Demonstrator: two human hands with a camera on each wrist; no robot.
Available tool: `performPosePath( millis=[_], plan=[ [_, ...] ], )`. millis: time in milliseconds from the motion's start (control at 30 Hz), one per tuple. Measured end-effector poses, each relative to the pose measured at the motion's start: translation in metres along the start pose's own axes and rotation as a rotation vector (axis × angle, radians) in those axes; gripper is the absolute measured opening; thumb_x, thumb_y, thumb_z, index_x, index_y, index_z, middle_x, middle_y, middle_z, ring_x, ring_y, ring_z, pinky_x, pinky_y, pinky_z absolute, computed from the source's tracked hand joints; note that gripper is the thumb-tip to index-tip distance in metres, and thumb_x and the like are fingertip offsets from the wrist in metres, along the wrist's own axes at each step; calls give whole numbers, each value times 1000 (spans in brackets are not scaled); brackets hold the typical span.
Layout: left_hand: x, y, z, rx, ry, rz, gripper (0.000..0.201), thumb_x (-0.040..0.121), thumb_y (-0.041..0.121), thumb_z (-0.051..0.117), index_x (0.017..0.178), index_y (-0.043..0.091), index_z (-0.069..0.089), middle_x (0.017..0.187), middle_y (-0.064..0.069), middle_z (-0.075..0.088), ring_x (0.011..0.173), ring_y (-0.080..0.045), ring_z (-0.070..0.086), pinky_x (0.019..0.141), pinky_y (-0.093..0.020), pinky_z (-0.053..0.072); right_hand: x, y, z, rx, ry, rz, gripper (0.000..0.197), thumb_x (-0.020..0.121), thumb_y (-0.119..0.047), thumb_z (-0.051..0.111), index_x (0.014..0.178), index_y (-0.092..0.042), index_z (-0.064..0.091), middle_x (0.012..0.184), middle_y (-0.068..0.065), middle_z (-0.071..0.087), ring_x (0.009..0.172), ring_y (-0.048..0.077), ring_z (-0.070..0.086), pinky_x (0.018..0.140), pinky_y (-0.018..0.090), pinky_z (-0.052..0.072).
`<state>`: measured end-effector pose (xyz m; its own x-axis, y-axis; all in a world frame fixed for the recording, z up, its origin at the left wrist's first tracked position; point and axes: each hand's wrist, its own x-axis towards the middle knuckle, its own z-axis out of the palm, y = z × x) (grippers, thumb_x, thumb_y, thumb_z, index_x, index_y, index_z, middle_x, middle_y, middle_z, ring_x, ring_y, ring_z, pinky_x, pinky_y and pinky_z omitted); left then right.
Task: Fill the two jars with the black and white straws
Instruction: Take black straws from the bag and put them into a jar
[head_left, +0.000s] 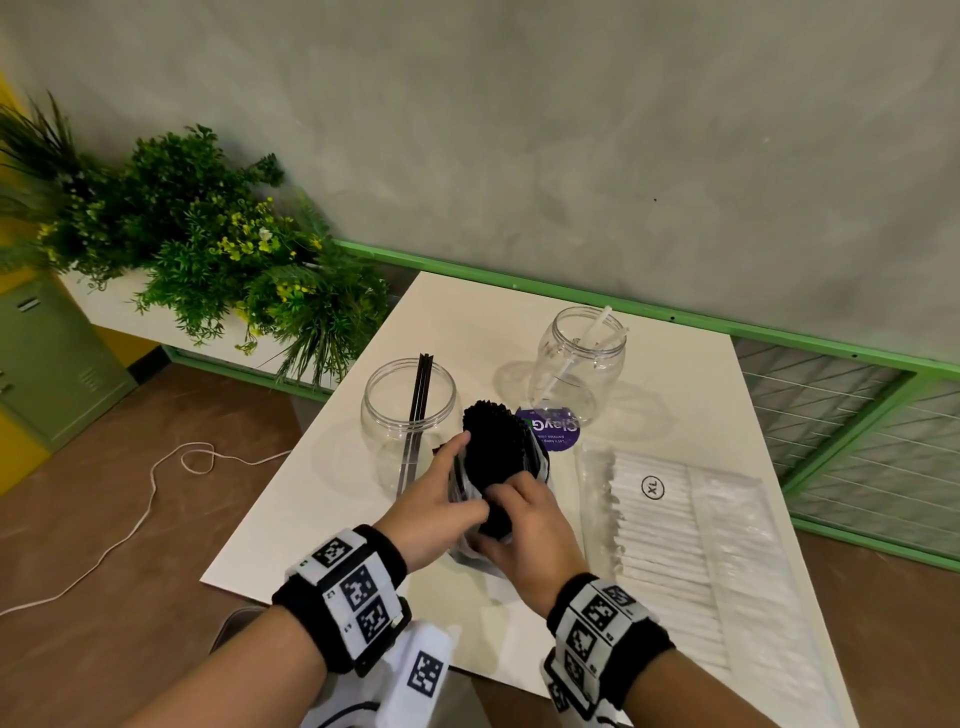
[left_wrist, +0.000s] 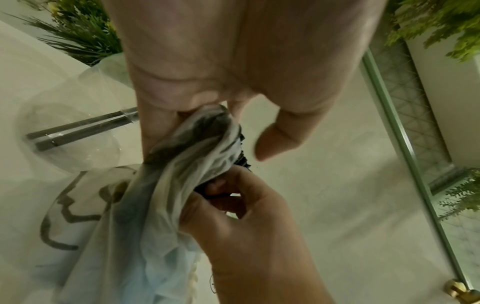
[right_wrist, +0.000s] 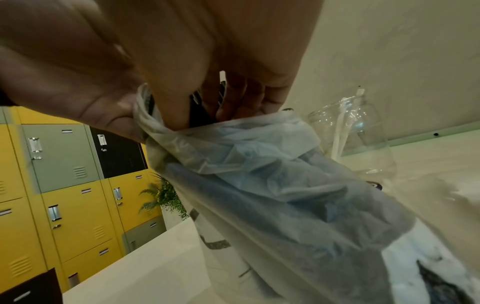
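Straws first: black bundle (head_left: 493, 457) upright in a thin plastic bag (head_left: 537, 462) at mid-table, between two clear jars. Left jar (head_left: 408, 415) holding just a few black straws; right jar (head_left: 582, 364) holding a couple of white ones. Pack of white straws (head_left: 670, 551) flat on the white table (head_left: 322, 499), to the right, untouched. Left hand (head_left: 441, 499) gripping the bag's gathered edge, thumb up along the bundle's side. Right hand (head_left: 524, 530) curled into the bag's mouth, fingertips pinching black straws. Best handling, by judgement: steady the bag low with the left, pinch a modest clump rather than the whole bundle, draw straight up to keep the film from dragging along, then lower ends-first into the left jar. Risk: thin film snagging, loose straws spilling.
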<state>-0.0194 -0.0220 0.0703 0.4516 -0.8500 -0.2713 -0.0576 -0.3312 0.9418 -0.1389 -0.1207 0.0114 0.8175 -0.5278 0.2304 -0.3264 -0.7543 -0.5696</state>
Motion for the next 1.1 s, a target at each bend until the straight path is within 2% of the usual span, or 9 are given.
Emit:
performPosePath(
  millis=[100,233,333,400,467,567,667,933,1100],
  plan=[
    [-1,1,1,146,65,54,80,77,24,67,144,36,24,129,10,53,117,-7,52,103,-25,40,0,0,2,22,29,5,33,70,-22,75,100,-14,63,101,0,55,95,21,50,80,25,40],
    [-4,2,2,273,64,107,67,90,7,48,146,32,20,108,5,61,82,2,59,72,-5,41,-3,2,4,57,44,25,35,76,-28,73,110,-20,65,95,-6,56,91,18,49,77,22,37],
    [-7,0,4,241,47,118,65,92,2,41,147,29,17,127,8,49,103,2,52,80,2,35,-5,4,5,51,43,38,38,77,-34,70,112,-19,66,94,-5,56,92,20,50,78,20,35],
    [-8,-3,4,193,46,122,65,92,-1,37,146,29,17,129,10,45,100,9,49,81,3,34,-6,4,6,49,34,44,41,76,-37,69,112,-18,65,96,-4,57,93,20,51,79,20,36],
    [-8,-5,4,76,45,128,66,92,-6,34,145,31,20,138,9,40,105,16,44,89,0,31,-7,2,6,53,21,37,41,77,-37,69,114,-19,64,98,-4,58,94,19,54,80,23,41],
    [-6,-7,2,-163,76,88,69,89,-10,30,132,43,36,144,7,41,128,-2,40,113,-25,28,-6,-3,4,58,40,-4,41,78,-36,68,115,-20,63,102,-5,58,95,18,55,82,25,42],
    [-4,-4,0,-375,90,17,73,85,-16,28,115,47,49,138,-1,51,129,-18,47,112,-42,32,-4,-6,3,62,53,-12,40,77,-37,68,113,-20,63,103,-5,58,96,18,53,83,25,42],
    [-4,-4,-3,-339,-6,-15,77,80,-22,26,127,37,45,136,-3,51,127,-18,48,111,-40,35,-2,-6,0,60,3,-1,36,77,-33,65,110,-19,62,103,-4,65,95,19,52,82,30,44],
    [-1,-4,-6,-227,55,-3,75,81,-20,28,137,29,40,137,0,51,128,-14,46,112,-36,34,2,0,0,56,119,-26,35,77,-39,51,97,-15,65,93,-3,62,88,16,49,76,30,42]
  ],
)
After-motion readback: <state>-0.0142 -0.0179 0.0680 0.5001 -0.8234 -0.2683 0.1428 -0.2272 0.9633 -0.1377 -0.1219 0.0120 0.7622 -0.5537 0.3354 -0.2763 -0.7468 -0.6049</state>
